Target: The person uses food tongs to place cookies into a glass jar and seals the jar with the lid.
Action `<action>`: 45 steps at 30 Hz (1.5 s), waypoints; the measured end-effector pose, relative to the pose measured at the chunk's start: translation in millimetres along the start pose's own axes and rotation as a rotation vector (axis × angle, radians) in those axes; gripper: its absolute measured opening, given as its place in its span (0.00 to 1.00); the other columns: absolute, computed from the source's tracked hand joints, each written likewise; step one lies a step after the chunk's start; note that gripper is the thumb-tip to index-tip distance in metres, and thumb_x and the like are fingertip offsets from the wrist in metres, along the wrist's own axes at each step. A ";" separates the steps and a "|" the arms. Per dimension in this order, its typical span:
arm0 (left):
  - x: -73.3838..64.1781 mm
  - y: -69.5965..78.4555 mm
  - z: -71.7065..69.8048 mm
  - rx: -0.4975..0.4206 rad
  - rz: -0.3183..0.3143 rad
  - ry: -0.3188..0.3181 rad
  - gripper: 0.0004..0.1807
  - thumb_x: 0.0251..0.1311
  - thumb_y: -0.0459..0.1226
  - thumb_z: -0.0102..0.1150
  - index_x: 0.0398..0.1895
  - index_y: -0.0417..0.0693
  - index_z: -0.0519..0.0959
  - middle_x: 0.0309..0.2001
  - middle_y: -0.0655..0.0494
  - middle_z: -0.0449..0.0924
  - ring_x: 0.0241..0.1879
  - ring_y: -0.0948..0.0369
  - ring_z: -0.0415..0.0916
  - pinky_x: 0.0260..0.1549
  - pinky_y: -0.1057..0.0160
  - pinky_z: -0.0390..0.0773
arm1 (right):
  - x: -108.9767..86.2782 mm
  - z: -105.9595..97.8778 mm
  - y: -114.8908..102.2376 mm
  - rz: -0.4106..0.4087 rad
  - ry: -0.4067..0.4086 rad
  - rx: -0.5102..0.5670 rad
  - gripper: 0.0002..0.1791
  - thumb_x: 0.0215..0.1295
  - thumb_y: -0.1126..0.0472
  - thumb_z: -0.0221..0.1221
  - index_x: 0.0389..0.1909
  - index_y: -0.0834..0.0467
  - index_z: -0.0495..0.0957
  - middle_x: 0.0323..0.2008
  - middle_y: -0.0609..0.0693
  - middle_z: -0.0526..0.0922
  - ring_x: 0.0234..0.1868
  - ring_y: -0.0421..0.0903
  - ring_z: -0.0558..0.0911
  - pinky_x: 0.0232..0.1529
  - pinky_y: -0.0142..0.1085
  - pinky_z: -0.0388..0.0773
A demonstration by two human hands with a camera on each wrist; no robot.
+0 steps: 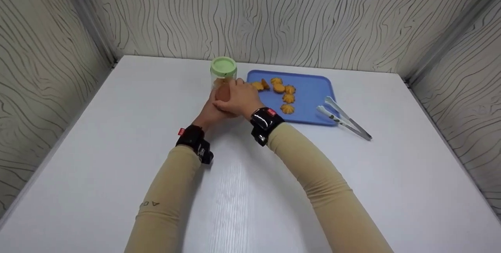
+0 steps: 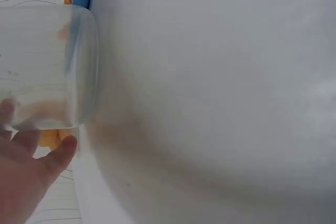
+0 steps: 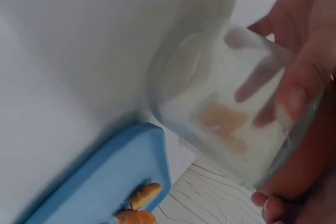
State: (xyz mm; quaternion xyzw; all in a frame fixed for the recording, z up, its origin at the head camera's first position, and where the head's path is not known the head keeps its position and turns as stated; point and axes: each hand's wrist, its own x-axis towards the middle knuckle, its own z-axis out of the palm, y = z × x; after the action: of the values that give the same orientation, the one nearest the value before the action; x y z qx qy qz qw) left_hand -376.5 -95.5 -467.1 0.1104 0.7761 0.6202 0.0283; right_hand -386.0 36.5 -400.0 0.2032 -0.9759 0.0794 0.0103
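Observation:
My left hand [image 1: 214,109] grips a clear jar [image 2: 42,66] by its side, with fingers showing through the wall in the right wrist view. The jar is held tilted, its rounded base [image 3: 181,72] towards the table. On its mouth sits an orange-brown lid [image 1: 223,92], which my right hand [image 1: 243,97] grips from above. An orange patch shows through the jar wall; I cannot tell whether it lies inside or behind. Just beyond the hands stands another clear jar with a green lid [image 1: 223,66], partly hidden by them.
Right of the hands lies a blue tray [image 1: 313,88] with several golden, ridged cookies [image 1: 288,98]. Metal tongs [image 1: 352,125] with pale tips lean over the tray's front right edge, handle on the white table [image 1: 117,167]. A wood-patterned wall [image 1: 250,18] stands behind.

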 end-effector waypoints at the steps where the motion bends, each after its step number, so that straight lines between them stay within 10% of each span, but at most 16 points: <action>1: 0.0 -0.6 -1.0 -0.002 0.003 -0.001 0.64 0.48 0.27 0.74 0.79 0.38 0.37 0.74 0.39 0.57 0.71 0.46 0.58 0.71 0.50 0.62 | 1.4 -2.2 0.1 -0.009 -0.027 0.017 0.43 0.62 0.28 0.55 0.62 0.61 0.68 0.50 0.59 0.76 0.49 0.55 0.79 0.50 0.46 0.79; 14: -9.9 24.5 -9.4 -0.068 0.111 -0.130 0.67 0.48 0.29 0.76 0.80 0.42 0.33 0.80 0.42 0.46 0.76 0.48 0.53 0.74 0.49 0.56 | 11.1 -29.5 7.0 -0.141 -0.339 0.036 0.47 0.54 0.48 0.63 0.77 0.43 0.59 0.73 0.51 0.61 0.59 0.54 0.68 0.53 0.49 0.76; 20: -0.6 3.0 -6.1 -0.096 0.146 -0.121 0.67 0.51 0.26 0.72 0.80 0.46 0.29 0.82 0.49 0.38 0.79 0.55 0.41 0.77 0.54 0.45 | 13.0 -21.4 1.6 -0.158 -0.283 0.074 0.44 0.65 0.34 0.56 0.78 0.43 0.56 0.76 0.53 0.58 0.64 0.57 0.67 0.58 0.52 0.74; 26: -11.6 20.6 -7.8 -0.128 0.124 -0.174 0.64 0.52 0.23 0.70 0.79 0.37 0.31 0.82 0.46 0.34 0.80 0.53 0.36 0.77 0.56 0.42 | 15.9 -3.1 -0.3 -0.130 -0.168 0.139 0.43 0.64 0.29 0.56 0.74 0.48 0.61 0.72 0.55 0.64 0.63 0.58 0.68 0.60 0.53 0.71; 32: -1.0 6.1 -2.7 -0.083 0.101 -0.122 0.63 0.52 0.23 0.69 0.80 0.39 0.30 0.81 0.44 0.37 0.80 0.51 0.37 0.77 0.52 0.42 | 6.8 -4.6 -8.9 -0.023 -0.074 -0.106 0.44 0.65 0.25 0.49 0.76 0.45 0.62 0.66 0.62 0.68 0.63 0.61 0.67 0.60 0.59 0.69; 36: 3.0 -0.1 -0.5 0.001 0.117 -0.099 0.64 0.54 0.26 0.69 0.80 0.45 0.29 0.82 0.46 0.38 0.80 0.53 0.39 0.77 0.52 0.43 | 2.1 -15.5 -16.2 -0.003 -0.106 -0.183 0.41 0.67 0.28 0.50 0.75 0.46 0.64 0.63 0.64 0.70 0.60 0.62 0.70 0.56 0.58 0.74; 45: 3.3 -8.0 -3.1 0.010 0.118 -0.109 0.63 0.51 0.26 0.72 0.81 0.44 0.35 0.79 0.51 0.50 0.76 0.54 0.53 0.76 0.50 0.50 | 5.5 -33.6 -5.3 -0.135 -0.320 0.070 0.37 0.56 0.54 0.68 0.69 0.42 0.72 0.70 0.58 0.63 0.64 0.58 0.66 0.59 0.51 0.73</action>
State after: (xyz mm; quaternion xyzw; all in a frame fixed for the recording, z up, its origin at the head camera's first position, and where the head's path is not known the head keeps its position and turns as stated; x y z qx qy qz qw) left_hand -381.4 -99.5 -473.9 0.1897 0.7688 0.6098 0.0335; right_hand -389.3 34.9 -365.8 0.2787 -0.9458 0.0789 -0.1471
